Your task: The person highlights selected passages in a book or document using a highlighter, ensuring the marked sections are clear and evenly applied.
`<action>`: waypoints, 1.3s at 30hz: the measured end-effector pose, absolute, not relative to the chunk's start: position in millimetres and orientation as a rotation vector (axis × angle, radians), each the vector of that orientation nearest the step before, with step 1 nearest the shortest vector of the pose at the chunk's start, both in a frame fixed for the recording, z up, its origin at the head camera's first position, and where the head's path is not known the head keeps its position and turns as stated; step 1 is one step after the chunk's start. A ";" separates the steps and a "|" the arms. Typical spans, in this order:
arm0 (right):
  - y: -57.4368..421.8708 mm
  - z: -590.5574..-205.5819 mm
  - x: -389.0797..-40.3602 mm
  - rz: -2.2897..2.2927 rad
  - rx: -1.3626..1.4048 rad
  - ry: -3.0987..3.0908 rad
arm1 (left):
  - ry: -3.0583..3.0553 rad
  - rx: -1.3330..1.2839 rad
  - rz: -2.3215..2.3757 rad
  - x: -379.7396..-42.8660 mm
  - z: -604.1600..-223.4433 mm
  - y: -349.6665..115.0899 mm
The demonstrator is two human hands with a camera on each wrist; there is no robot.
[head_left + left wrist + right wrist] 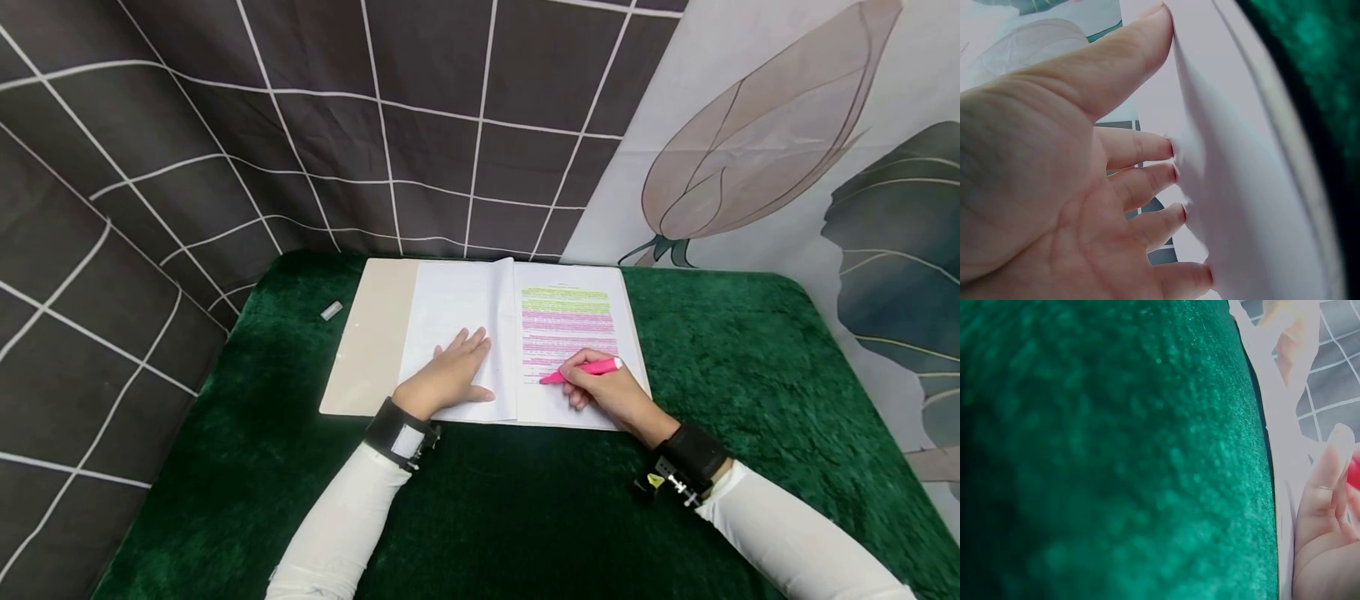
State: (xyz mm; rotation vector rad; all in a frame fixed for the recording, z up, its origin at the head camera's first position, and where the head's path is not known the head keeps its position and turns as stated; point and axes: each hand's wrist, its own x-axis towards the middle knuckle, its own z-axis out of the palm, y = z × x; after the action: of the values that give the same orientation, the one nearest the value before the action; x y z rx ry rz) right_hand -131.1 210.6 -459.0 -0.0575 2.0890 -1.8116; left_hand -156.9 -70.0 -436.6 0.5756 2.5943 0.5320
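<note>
An open booklet [457, 292] lies on the table, its right page [566, 408] printed with text. Yellow-green highlighting covers the upper lines and pink the lines below. My right hand [609, 393] pinches a pink highlighter [596, 367], whose tip meets the page near the lowest marked lines. In the right wrist view only a red-pink bit of the highlighter [1354, 474] shows beside the thumb. On the left page my left hand [448, 377] rests with fingers spread. The left wrist view shows its fingertips [1163, 149] pressing against the white paper [1235, 162].
A small white block [331, 311], perhaps the highlighter's cap or an eraser, lies left of the booklet. Dark green plush cloth [525, 508] covers the table. Behind stand a dark gridded curtain [427, 142] and a pale one with leaf shapes [757, 158].
</note>
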 end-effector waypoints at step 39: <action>203.7 -454.2 -135.5 -1.694 0.005 2.177 | 2.595 0.554 0.523 -157.6 -435.6 -68.7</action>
State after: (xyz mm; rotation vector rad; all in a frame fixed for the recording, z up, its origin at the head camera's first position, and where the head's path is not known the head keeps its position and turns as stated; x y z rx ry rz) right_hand -135.5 203.7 -454.2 0.0054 2.1775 -1.6939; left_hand -157.6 -68.7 -435.6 0.5540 2.5953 0.5234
